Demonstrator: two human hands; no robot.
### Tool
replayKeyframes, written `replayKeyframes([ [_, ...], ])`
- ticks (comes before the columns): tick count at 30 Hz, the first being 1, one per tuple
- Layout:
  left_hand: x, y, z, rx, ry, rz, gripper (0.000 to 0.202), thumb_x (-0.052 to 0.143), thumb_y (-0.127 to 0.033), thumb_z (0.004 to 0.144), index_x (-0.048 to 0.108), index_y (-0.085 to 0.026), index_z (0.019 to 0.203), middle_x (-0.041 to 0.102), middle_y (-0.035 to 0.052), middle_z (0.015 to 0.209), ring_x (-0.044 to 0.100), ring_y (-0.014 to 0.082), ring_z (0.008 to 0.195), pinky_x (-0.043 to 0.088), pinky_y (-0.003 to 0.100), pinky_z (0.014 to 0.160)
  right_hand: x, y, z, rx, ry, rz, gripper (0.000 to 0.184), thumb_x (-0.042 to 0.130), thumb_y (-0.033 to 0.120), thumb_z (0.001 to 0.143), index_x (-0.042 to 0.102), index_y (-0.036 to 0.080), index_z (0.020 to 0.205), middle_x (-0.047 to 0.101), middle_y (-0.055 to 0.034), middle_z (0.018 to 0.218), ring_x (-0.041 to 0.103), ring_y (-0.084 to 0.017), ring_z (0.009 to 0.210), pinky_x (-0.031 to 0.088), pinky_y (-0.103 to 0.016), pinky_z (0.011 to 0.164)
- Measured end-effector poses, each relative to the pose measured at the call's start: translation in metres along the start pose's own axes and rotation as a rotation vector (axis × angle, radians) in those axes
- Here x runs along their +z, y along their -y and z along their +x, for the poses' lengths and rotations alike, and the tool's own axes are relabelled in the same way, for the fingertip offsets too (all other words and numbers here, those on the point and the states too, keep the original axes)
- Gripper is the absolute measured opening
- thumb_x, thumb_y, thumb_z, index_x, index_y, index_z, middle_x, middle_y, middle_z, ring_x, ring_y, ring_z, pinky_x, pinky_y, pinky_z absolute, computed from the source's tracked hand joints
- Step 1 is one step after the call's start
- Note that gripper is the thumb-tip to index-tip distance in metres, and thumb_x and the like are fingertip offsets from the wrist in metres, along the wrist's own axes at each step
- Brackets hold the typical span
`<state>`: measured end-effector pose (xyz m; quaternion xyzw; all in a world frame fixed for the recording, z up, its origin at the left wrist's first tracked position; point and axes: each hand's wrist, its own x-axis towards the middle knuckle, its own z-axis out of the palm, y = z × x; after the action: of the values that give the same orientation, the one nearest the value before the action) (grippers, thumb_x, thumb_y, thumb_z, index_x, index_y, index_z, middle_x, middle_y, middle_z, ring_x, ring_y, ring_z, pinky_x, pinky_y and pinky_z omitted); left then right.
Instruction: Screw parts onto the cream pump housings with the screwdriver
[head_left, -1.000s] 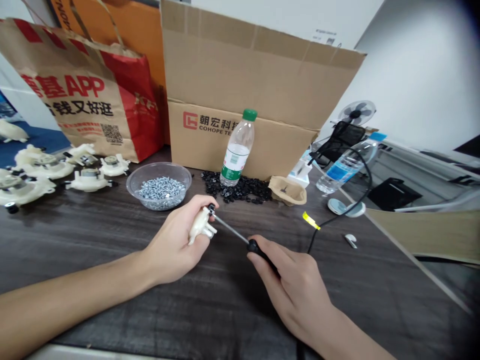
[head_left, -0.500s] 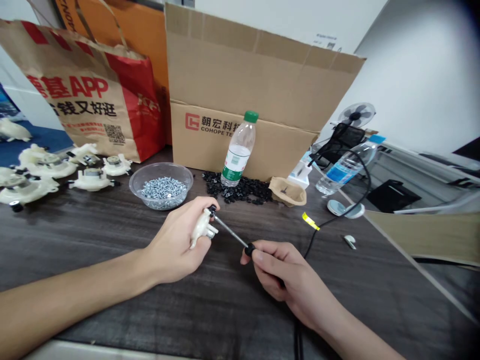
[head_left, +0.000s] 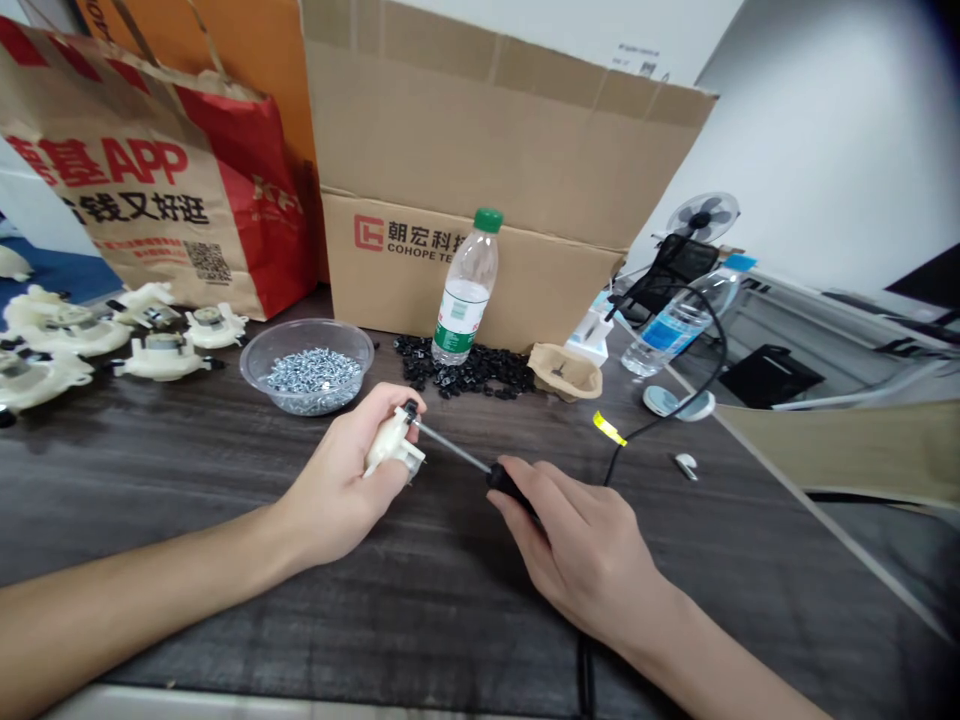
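My left hand (head_left: 341, 485) is closed around a cream-white plastic part (head_left: 394, 445), which is partly hidden by the fingers. At its top end sits a small black piece (head_left: 410, 408), pinched by my index finger. In my right hand (head_left: 581, 535) is a screwdriver (head_left: 455, 446), gripped by its black handle. The shaft slants up to the left, and its tip meets the black piece. Behind my left hand stands a clear plastic bowl (head_left: 255, 375) with many small silvery screws (head_left: 315, 375).
Similar white assemblies (head_left: 161, 357) lie at the left. Small black parts (head_left: 495, 375) are heaped around a green-capped bottle (head_left: 463, 300), before a cardboard box (head_left: 480, 130). Further right are a brown tray (head_left: 585, 382), a blue-capped bottle (head_left: 675, 330), a black cable (head_left: 615, 465) and an earbud (head_left: 686, 464).
My right hand has turned over on the screwdriver handle, with its back now facing up. The white part is tilted slightly differently. The whole view has shifted a little.
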<state>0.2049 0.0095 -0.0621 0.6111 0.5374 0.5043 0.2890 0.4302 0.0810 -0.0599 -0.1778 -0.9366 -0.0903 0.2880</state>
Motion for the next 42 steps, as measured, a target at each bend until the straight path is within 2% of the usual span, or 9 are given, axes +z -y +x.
replayKeyframes([
  [6, -0.001, 0.001, -0.001, 0.100, 0.001, 0.172, 0.038, 0.044, -0.007, 0.074, 0.046, -0.023, 0.109, 0.050, -0.0028, 0.085, 0.045, 0.0128, 0.069, 0.037, 0.026, 0.065, -0.002, 0.007, 0.001, 0.135, 0.090, 0.232, 0.016, 0.047, 0.019, 0.095, 0.058, 0.014, 0.104, 0.063, -0.0031, 0.075, 0.059, -0.016, 0.060, 0.044, -0.029, 0.049],
  [10, -0.003, 0.004, 0.000, 0.122, 0.017, 0.220, 0.037, 0.044, -0.008, 0.074, 0.045, -0.021, 0.109, 0.050, -0.0025, 0.084, 0.045, 0.0130, 0.069, 0.037, 0.026, 0.065, -0.006, 0.009, 0.008, 0.438, 0.210, 0.608, 0.021, 0.048, 0.030, 0.096, 0.063, 0.020, 0.085, 0.060, 0.0020, 0.070, 0.056, -0.012, 0.061, 0.043, -0.026, 0.059],
  [13, -0.005, 0.005, 0.000, 0.158, 0.020, 0.239, 0.036, 0.044, -0.010, 0.075, 0.045, -0.020, 0.110, 0.049, -0.0024, 0.084, 0.044, 0.0127, 0.069, 0.036, 0.026, 0.065, -0.008, 0.007, 0.011, 0.733, 0.339, 0.970, 0.033, 0.053, 0.044, 0.092, 0.058, 0.019, 0.070, 0.045, 0.0064, 0.057, 0.039, -0.007, 0.049, 0.033, -0.022, 0.047],
  [17, -0.005, 0.004, 0.001, 0.170, 0.008, 0.241, 0.037, 0.046, -0.010, 0.075, 0.045, -0.020, 0.110, 0.050, -0.0022, 0.086, 0.044, 0.0121, 0.071, 0.037, 0.026, 0.067, -0.005, 0.004, 0.013, 0.972, 0.470, 1.321, 0.035, 0.057, 0.053, 0.086, 0.059, 0.019, 0.075, 0.035, 0.0093, 0.052, 0.021, -0.005, 0.041, 0.016, -0.021, 0.037],
  [24, 0.005, 0.007, 0.005, -0.118, 0.005, -0.170, 0.041, 0.044, -0.007, 0.070, 0.047, -0.024, 0.107, 0.052, -0.0028, 0.088, 0.046, 0.0105, 0.070, 0.038, 0.021, 0.058, -0.002, 0.005, 0.013, 0.601, 0.177, 0.632, 0.009, 0.062, 0.030, 0.084, 0.057, 0.022, 0.084, 0.061, 0.0040, 0.069, 0.056, -0.013, 0.061, 0.043, -0.025, 0.058],
  [29, 0.006, 0.007, 0.006, -0.198, 0.013, -0.276, 0.045, 0.043, -0.006, 0.065, 0.048, -0.024, 0.106, 0.052, -0.0026, 0.088, 0.046, 0.0099, 0.069, 0.035, 0.019, 0.053, 0.001, 0.000, 0.006, 0.183, 0.101, 0.135, 0.018, 0.051, 0.023, 0.092, 0.059, 0.016, 0.106, 0.068, -0.0042, 0.079, 0.062, -0.018, 0.064, 0.048, -0.030, 0.057],
  [32, 0.005, 0.005, 0.004, -0.211, 0.037, -0.295, 0.043, 0.041, -0.006, 0.064, 0.048, -0.023, 0.104, 0.052, -0.0023, 0.086, 0.046, 0.0100, 0.068, 0.035, 0.019, 0.052, 0.002, 0.000, 0.004, 0.075, 0.092, -0.070, 0.017, 0.049, 0.021, 0.094, 0.060, 0.014, 0.104, 0.065, -0.0032, 0.072, 0.061, -0.017, 0.059, 0.046, -0.029, 0.051],
  [37, 0.003, 0.003, 0.001, -0.132, 0.067, -0.118, 0.036, 0.042, -0.007, 0.072, 0.047, -0.023, 0.104, 0.051, -0.0027, 0.086, 0.045, 0.0105, 0.067, 0.034, 0.022, 0.054, 0.002, 0.007, -0.001, 0.069, 0.081, -0.026, 0.018, 0.048, 0.021, 0.094, 0.059, 0.012, 0.106, 0.063, -0.0018, 0.071, 0.058, -0.015, 0.053, 0.042, -0.029, 0.046],
  [42, -0.001, 0.002, -0.001, -0.025, 0.071, 0.040, 0.030, 0.042, -0.008, 0.078, 0.045, -0.022, 0.105, 0.050, -0.0034, 0.084, 0.044, 0.0105, 0.067, 0.034, 0.024, 0.059, -0.001, 0.013, 0.001, 0.344, 0.168, 0.412, 0.018, 0.045, 0.027, 0.096, 0.059, 0.018, 0.089, 0.058, 0.0022, 0.066, 0.053, -0.012, 0.055, 0.038, -0.027, 0.051],
])
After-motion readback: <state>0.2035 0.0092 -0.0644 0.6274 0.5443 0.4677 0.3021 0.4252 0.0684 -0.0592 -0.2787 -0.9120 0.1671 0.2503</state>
